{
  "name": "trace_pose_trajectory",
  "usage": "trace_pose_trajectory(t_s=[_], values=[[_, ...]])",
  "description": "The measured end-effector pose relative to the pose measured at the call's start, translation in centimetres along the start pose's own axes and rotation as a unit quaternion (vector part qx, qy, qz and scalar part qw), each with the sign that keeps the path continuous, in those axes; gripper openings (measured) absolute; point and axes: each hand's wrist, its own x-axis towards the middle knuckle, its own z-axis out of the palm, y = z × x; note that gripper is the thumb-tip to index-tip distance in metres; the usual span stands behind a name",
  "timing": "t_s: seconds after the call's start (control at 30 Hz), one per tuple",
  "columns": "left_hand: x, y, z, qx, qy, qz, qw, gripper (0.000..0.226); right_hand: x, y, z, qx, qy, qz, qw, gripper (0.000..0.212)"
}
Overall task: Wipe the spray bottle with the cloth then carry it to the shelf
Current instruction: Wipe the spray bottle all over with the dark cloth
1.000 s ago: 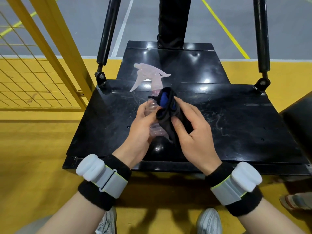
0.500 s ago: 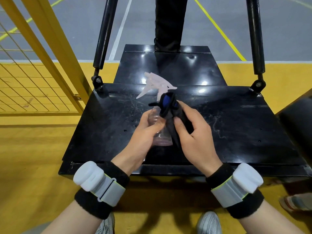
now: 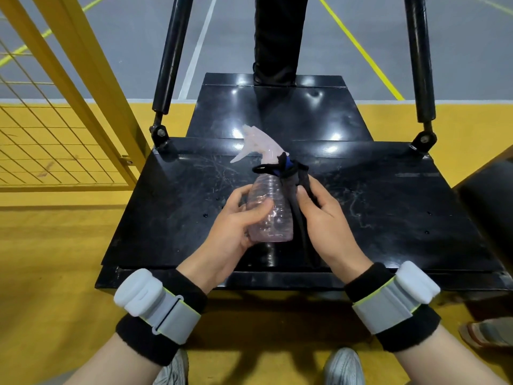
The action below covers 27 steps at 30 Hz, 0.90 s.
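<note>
1. Here's the left hand (image 3: 236,226) - fingers and thumb curled round the lower body of the clear ribbed plastic spray bottle (image 3: 270,209), which leans a little with its pale pink trigger head (image 3: 259,143) pointing away and to the left.
2. The bottle sits over the middle of the glossy black metal desk (image 3: 388,207). Whether its base touches the surface, I cannot tell.
3. Over to the right hand (image 3: 324,220) - thumb and fingers pinch the dark bunched cloth with a blue patch (image 3: 293,187) against the bottle's right side. The cloth is bunched up around the neck, and its tail hangs down towards the desk.
4. My read: the wipe is mid-way, with the left face of the bottle uncovered and the carry not yet begun. No shelf is in view.
5. Watch that neck. A fold of cloth juts out just under the trigger, so a hard downward pull could snag it or squeeze out a spray.
6. Slick plastic held one-handed is a risk. Firm rubbing from the right could twist the bottle loose onto the desk.
7. That hanging tail could catch the desk's near edge on lift-off.
</note>
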Motion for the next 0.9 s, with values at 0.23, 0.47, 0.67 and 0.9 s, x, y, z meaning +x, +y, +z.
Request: trace_pose_trajectory(t_s=[0.23,0.47,0.67,0.9], values=[[0.2,0.9,-0.1,-0.105,0.011,-0.058,0.993,0.046,-1.1,-0.5,0.6,-0.041,0.016,-0.089,0.995,0.039],[0.3,1.4,-1.2,-0.184,0.021,-0.092,0.978,0.049,-2.6,-0.6,1.4,-0.256,-0.013,-0.306,0.917,0.053],[-0.2,1.0,-0.5,-0.191,0.022,-0.073,0.979,0.059,-2.3,0.0,1.1,-0.313,0.004,-0.339,0.887,0.055],[0.3,1.1,-0.5,-0.201,0.026,-0.054,0.978,0.037,-1.8,-0.4,1.6,-0.133,0.045,-0.162,0.977,0.045]])
